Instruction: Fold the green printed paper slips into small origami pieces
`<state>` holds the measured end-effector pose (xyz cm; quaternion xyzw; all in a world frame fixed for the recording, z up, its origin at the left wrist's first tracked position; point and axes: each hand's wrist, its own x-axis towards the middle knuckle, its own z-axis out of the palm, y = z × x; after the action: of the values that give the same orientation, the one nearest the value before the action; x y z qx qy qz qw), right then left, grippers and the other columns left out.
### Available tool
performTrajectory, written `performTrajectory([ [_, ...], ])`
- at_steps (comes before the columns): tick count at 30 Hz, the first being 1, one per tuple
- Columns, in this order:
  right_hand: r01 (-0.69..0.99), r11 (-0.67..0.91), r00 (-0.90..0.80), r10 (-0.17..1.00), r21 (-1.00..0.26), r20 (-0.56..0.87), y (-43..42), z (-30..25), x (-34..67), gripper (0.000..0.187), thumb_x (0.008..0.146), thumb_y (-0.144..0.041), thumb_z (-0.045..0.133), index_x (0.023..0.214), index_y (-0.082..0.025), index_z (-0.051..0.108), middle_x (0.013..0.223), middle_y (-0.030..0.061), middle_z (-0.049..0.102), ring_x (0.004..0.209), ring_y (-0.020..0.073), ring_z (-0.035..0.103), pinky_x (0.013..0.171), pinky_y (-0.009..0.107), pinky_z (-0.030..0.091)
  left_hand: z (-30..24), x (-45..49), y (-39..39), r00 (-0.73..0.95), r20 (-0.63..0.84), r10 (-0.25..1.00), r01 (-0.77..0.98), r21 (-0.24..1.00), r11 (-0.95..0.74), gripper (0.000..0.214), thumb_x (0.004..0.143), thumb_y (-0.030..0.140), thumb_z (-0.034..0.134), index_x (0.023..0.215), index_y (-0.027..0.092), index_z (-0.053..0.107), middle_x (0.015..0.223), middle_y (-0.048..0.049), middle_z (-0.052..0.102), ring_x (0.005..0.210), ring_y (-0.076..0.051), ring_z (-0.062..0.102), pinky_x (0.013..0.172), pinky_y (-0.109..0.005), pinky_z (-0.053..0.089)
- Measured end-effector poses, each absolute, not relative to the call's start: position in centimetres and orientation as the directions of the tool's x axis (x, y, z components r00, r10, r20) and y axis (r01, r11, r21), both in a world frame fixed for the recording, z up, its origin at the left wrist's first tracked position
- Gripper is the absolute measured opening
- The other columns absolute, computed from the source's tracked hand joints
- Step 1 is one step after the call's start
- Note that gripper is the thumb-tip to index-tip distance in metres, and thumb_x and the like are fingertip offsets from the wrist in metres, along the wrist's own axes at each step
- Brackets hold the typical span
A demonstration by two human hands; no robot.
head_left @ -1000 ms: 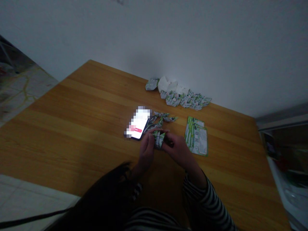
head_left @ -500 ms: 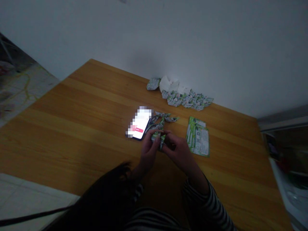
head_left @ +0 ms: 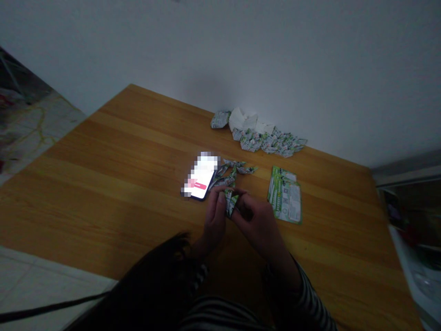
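A small folded piece of green-and-white printed paper (head_left: 231,201) is held between my two hands above the wooden table. My left hand (head_left: 216,215) grips its left side, the thumb on top. Fingers of my right hand (head_left: 255,219) pinch the right side; part of the paper is hidden by them. Just beyond my hands lie several folded paper pieces (head_left: 225,177) of the same print. A phone (head_left: 200,176) with a lit, partly pixelated screen rests beside them on the left. To the right lie flat printed leaflets (head_left: 285,197), overlapping.
Along the wall, a row of interlocked folded paper (head_left: 267,140) sits on the table (head_left: 103,165), with white crumpled-looking paper (head_left: 243,120) behind it and a separate folded piece (head_left: 220,119) at its left end. A shelf-like unit (head_left: 406,276) stands off the right edge.
My left thumb has shifted up and left on the folded paper, showing more of its printed face. Both hands stay in nearly the same place.
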<state>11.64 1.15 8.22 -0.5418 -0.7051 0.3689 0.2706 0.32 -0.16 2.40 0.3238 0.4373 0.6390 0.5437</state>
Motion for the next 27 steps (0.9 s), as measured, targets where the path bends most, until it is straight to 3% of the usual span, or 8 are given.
performTrajectory([
  [7,0.638,0.192,-0.233,0.971,-0.746,0.051,0.8,9.1,12.0,0.02,0.085,-0.022,0.061,0.067,-0.021,0.051,0.058,-0.0034,0.055,0.049,0.0108,0.045,0.05,0.023,0.029,3.0,-0.3,0.1,-0.231,0.073,0.97,-0.176,0.978,-0.116,0.021,0.091,0.032,0.062,0.109,0.023,0.069,0.104,-0.0057,0.072,0.096,-0.021,0.066,0.089,-0.034,0.052],
  [16,0.703,0.184,-0.223,0.974,-0.687,0.032,0.6,9.8,12.8,0.018,0.084,-0.019,0.062,0.068,-0.018,0.054,0.056,-0.005,0.053,0.049,0.0089,0.044,0.05,0.022,0.027,2.4,-0.6,0.3,-0.178,0.09,0.98,-0.095,0.99,-0.108,0.021,0.094,0.029,0.058,0.107,0.019,0.07,0.099,-0.0055,0.075,0.09,-0.018,0.07,0.081,-0.028,0.056],
  [27,0.777,0.257,-0.27,0.961,-0.575,0.064,0.5,10.0,13.3,0.012,0.085,-0.016,0.061,0.073,-0.017,0.059,0.059,-0.002,0.057,0.051,0.0116,0.05,0.053,0.023,0.029,2.3,-0.7,0.2,-0.112,0.083,0.99,-0.141,0.985,-0.099,0.023,0.088,0.028,0.066,0.109,0.019,0.071,0.099,-0.0052,0.077,0.084,-0.016,0.073,0.075,-0.024,0.059],
])
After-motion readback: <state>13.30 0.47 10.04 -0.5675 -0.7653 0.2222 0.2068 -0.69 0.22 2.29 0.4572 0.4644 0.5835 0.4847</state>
